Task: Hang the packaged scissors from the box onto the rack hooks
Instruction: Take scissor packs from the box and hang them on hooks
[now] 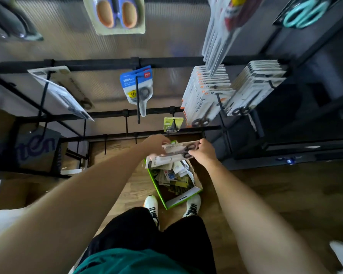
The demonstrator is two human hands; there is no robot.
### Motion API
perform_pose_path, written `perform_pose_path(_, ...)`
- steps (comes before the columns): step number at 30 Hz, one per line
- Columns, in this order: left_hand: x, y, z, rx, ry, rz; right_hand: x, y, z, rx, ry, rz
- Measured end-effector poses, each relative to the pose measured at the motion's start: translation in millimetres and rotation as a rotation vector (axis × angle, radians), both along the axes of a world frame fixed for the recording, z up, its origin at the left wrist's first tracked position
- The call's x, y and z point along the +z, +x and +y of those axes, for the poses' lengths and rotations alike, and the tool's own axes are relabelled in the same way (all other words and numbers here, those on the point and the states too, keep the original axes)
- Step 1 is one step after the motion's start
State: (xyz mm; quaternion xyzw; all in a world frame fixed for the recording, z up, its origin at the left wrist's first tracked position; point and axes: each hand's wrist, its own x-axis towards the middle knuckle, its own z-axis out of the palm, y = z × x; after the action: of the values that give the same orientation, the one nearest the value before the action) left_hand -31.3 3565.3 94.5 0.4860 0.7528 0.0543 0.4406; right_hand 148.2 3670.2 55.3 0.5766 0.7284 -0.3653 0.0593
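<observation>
Both my hands hold a stack of white packaged scissors (173, 154) above the green-edged box (178, 200) on the floor. My left hand (156, 144) grips the stack's left end from above. My right hand (201, 152) pinches the right end, near the black scissor handles. The box holds several more packs in a loose heap. Ahead rises the black rack (111, 62) with hooks. One hook carries a blue scissors pack (137, 86), and a small yellow-green pack (172, 124) hangs just above my hands.
Two dense rows of white scissors packs (204, 93) hang at the right, beside a dark shelf unit (305, 115). Bare hooks (126, 123) stick out of the lower bars at the left of my hands. My two white shoes (152, 206) stand on either side of the box on the wooden floor.
</observation>
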Motion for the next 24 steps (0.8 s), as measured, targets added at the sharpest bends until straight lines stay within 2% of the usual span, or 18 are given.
perform_pose_path(3,17,14,17,-0.101,0.038,0.058,23,7,-2,0.026,0.085,-0.014)
perform_pose_path(6,34,31,35,-0.225,0.062,0.129,41,16,-5,0.193,0.158,-0.056)
perform_pose_path(12,62,62,59,-0.281,0.138,0.187,71,47,6,0.329,0.252,-0.018)
perform_pose_path(16,82,83,74,-0.249,0.172,0.168,87,73,12,0.256,0.144,0.071)
perform_pose_path(19,93,91,83,-0.159,0.201,0.133,90,104,22,0.225,0.132,0.047)
perform_pose_path(24,116,108,93,-0.027,0.214,0.221,94,149,44,0.027,0.121,0.157)
